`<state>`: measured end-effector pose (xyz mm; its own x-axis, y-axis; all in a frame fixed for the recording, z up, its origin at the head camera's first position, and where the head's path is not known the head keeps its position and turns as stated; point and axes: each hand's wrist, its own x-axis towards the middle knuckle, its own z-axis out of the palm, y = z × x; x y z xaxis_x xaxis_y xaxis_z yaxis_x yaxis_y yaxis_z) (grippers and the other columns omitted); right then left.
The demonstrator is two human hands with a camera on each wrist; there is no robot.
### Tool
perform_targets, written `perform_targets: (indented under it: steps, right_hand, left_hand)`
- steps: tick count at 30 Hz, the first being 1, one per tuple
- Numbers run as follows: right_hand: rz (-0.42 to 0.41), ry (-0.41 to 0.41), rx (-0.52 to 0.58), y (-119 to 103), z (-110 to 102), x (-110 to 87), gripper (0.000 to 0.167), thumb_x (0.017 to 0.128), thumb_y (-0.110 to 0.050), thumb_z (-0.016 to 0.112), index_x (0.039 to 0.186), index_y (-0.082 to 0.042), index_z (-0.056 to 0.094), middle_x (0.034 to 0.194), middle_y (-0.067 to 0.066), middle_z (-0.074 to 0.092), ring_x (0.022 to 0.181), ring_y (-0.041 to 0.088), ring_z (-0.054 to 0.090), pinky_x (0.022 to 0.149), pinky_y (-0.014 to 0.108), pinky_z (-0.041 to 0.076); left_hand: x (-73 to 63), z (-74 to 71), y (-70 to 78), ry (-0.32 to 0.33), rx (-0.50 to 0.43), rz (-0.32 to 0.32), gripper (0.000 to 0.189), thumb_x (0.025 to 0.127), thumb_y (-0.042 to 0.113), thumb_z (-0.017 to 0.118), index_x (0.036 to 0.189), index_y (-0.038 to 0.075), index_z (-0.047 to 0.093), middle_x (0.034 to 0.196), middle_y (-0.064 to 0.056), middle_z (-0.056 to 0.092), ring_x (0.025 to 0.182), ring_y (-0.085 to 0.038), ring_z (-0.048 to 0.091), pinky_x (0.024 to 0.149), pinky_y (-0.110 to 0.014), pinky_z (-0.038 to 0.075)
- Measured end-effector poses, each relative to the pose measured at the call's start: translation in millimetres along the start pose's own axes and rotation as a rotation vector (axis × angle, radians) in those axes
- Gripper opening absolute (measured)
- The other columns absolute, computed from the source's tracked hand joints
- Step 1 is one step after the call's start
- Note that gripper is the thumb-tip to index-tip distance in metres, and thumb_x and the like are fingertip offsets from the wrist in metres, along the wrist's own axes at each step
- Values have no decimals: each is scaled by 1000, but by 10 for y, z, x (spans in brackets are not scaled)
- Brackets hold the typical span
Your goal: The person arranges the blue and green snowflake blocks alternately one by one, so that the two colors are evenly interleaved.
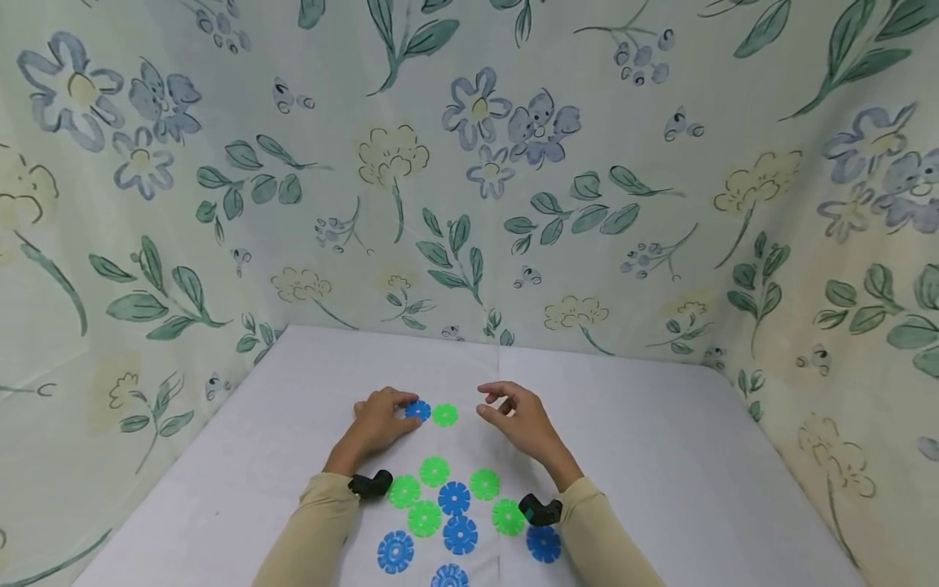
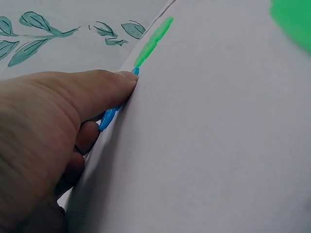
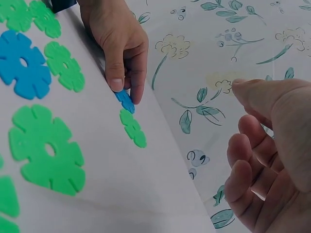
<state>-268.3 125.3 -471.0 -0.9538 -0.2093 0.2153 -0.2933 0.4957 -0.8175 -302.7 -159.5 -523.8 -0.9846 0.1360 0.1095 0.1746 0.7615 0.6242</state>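
At the far part of the white table, my left hand (image 1: pixel 377 421) pinches a blue notched plastic disc (image 1: pixel 418 410) between thumb and fingers. Right beside it lies a green notched disc (image 1: pixel 445 415), whose rim meets the blue one in the left wrist view. Both discs look edge-on there, the blue disc (image 2: pixel 108 119) partly hidden by the thumb. My right hand (image 1: pixel 522 416) hovers to the right of the green disc with fingers loosely curled and nothing in them. In the right wrist view, a gap separates the right hand (image 3: pixel 286 131) from the discs.
Nearer my body, several more discs lie flat between the forearms, among them a green disc (image 1: pixel 434 471) and a blue disc (image 1: pixel 460 535). Another blue disc (image 1: pixel 544 544) lies by the right sleeve. Flower-patterned cloth (image 1: pixel 469 204) surrounds the white tabletop (image 1: pixel 660 456) at the back and sides.
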Motion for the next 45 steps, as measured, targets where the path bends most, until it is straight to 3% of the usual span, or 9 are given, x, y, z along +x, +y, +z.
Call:
perform_targets:
  steps: [9, 24, 33, 45]
  right_hand:
    - [-39, -8, -39, -112, -117, -154, 34, 89, -40, 75, 121, -31, 69, 106, -3, 66, 84, 14, 59, 66, 27, 48]
    - [-125, -68, -112, -131, -252, -469, 29, 90, -36, 75, 118, -37, 68, 105, -1, 68, 83, 11, 58, 70, 27, 51]
    - [-92, -42, -152, -66, -379, -688, 29, 88, -36, 77, 115, -39, 68, 99, -8, 66, 79, 9, 58, 68, 26, 50]
    - [-12, -72, -205, 122, -506, -903, 31, 86, -28, 80, 115, -32, 71, 100, -1, 68, 76, 7, 55, 66, 24, 49]
  left_hand:
    - [58, 28, -12, -5, 2, -3, 43, 84, 39, 80, 124, 28, 71, 116, 2, 66, 114, -23, 57, 98, -49, 25]
    - [3, 6, -29, -2, 12, 24, 44, 87, 38, 78, 128, 25, 69, 123, -3, 66, 119, -27, 56, 99, -52, 26]
    - [0, 28, -35, -10, 23, 21, 44, 87, 40, 77, 127, 26, 69, 124, -3, 65, 120, -27, 56, 98, -51, 26]
    - [5, 39, -42, -5, 38, 21, 44, 87, 41, 77, 128, 27, 69, 123, -2, 65, 118, -25, 56, 98, -50, 27]
